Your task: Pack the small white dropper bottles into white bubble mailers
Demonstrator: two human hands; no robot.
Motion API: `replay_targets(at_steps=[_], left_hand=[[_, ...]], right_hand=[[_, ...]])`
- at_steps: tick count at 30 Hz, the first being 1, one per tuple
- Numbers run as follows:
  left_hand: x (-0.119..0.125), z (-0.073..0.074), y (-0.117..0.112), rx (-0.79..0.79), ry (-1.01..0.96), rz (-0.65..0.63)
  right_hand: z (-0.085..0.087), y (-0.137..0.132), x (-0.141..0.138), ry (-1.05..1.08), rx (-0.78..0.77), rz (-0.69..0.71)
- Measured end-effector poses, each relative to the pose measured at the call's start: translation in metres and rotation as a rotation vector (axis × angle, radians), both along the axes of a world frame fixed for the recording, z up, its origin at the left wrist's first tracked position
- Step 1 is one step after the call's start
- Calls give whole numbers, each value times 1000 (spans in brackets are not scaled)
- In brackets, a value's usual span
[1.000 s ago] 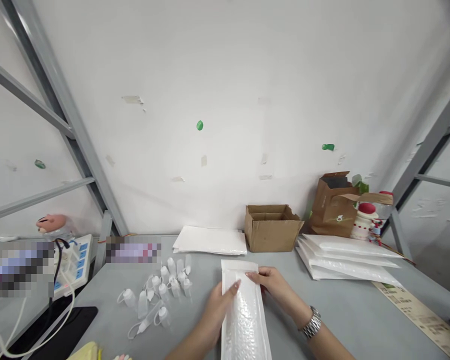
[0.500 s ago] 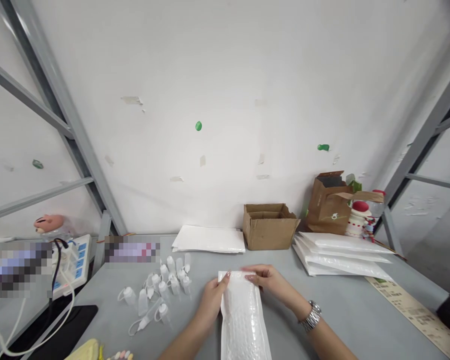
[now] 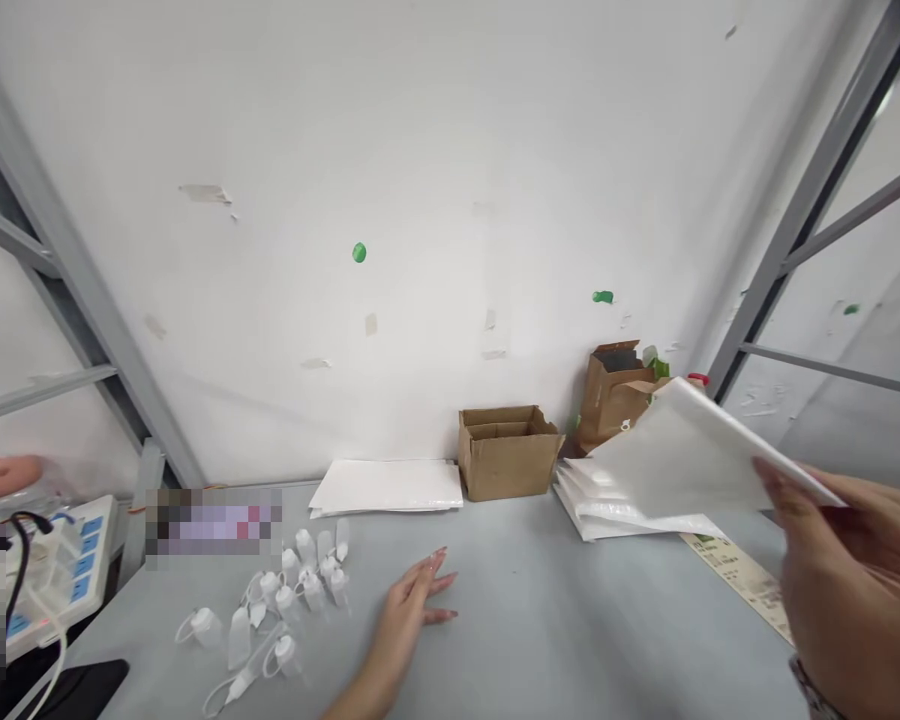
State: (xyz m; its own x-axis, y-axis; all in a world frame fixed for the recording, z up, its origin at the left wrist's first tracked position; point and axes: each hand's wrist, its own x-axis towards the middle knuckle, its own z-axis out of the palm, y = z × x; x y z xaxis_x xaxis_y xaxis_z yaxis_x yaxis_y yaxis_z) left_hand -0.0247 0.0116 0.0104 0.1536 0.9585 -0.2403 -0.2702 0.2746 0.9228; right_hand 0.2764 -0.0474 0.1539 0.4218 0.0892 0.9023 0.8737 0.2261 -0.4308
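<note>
My right hand grips a white bubble mailer by its near end, raised and tilted at the right. The mailer hangs over a stack of white bubble mailers and hides part of it; whether the two touch I cannot tell. Above the grey table my left hand holds nothing, its fingers apart. To its left is a group of small white squeeze bottles with tethered caps, some upright and some lying down.
A flat pile of white mailers lies against the wall, beside an open cardboard box. Behind the right stack stands a brown paper bag. A printed label strip lies at right. A power strip with cables sits at left.
The bubble mailer has left the table's middle, lifted to the right in my right hand. My left hand has let go of it and opened. The view has turned right.
</note>
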Motion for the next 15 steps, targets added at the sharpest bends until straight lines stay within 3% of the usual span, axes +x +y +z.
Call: replay_targets(at_steps=[3, 6, 8, 12, 15], left_hand=[[1, -8, 3, -34, -62, 21], [1, -15, 9, -96, -121, 89], [1, -17, 11, -128, -139, 126], [1, -18, 11, -144, -147, 137], [2, -18, 9, -161, -152, 118]], right_hand=[[-6, 17, 17, -375, 93, -186], [-35, 53, 33, -779, -187, -195], [-57, 76, 40, -937, -382, -157], [-86, 102, 44, -1007, -620, -166], [-91, 107, 46, -969, -640, -192]])
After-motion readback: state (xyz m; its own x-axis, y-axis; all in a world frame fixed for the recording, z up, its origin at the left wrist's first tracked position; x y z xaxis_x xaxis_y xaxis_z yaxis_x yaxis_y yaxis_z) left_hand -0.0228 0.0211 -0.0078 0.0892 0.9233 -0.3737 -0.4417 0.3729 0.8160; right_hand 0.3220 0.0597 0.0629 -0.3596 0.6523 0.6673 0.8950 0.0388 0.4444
